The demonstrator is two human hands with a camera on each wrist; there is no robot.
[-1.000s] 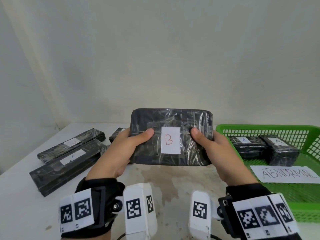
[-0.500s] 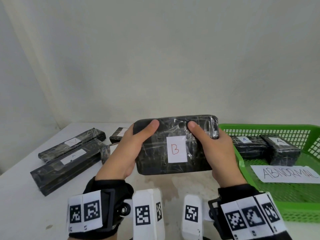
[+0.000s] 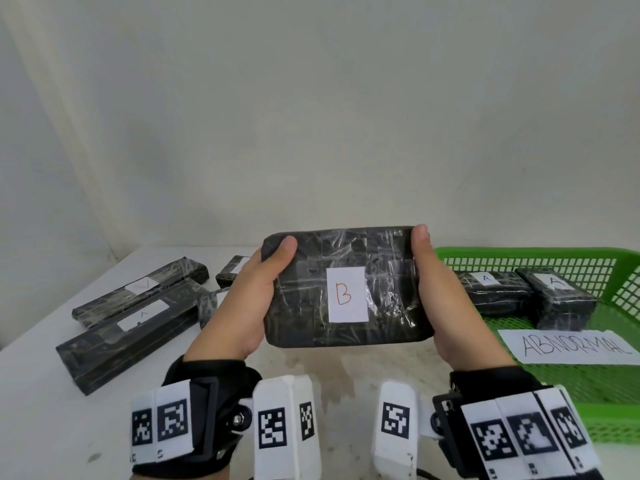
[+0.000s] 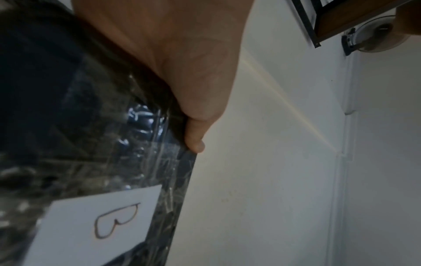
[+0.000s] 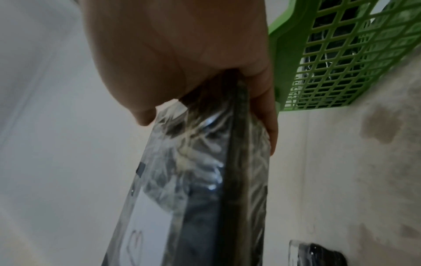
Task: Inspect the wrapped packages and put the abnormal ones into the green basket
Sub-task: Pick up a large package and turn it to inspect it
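A black plastic-wrapped package (image 3: pixel 346 285) with a white label marked "B" is held upright in the air before me, label facing me. My left hand (image 3: pixel 252 296) grips its left end, thumb on the front near the top corner. My right hand (image 3: pixel 436 289) grips the right end, thumb up along the edge. The left wrist view shows the B package (image 4: pixel 91 162) under the left hand (image 4: pixel 182 72). In the right wrist view the B package (image 5: pixel 205 180) is pinched by the right hand (image 5: pixel 193 63). The green basket (image 3: pixel 519 254) stands at the right, holding two packages (image 3: pixel 495 292) labelled "A".
An "ABNORMAL" paper sign (image 3: pixel 571 346) lies in the basket. On the white table (image 3: pixel 34 410) at the left lie two long black wrapped packages (image 3: pixel 131 327), with smaller ones (image 3: pixel 232 271) behind my left hand. A wall rises close behind the table.
Both hands have shifted on the B package: the thumbs slid from the front face out to its top corners and ends. The package moved slightly right and closer.
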